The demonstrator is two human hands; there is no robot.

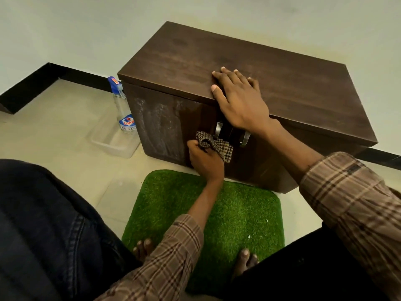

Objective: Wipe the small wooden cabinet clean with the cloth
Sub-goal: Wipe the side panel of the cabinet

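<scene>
The small dark wooden cabinet stands on the floor against the wall. Its left front door carries whitish streaks. My left hand grips a bunched checked cloth and holds it against the front, just left of the two metal handles. My right hand lies flat on the cabinet's top front edge with its fingers spread, its wrist hanging over the handles.
A spray bottle with a blue trigger stands at the cabinet's left side, in a clear plastic tray. A green grass-like mat lies in front of the cabinet under my bare feet. My knees fill the lower corners.
</scene>
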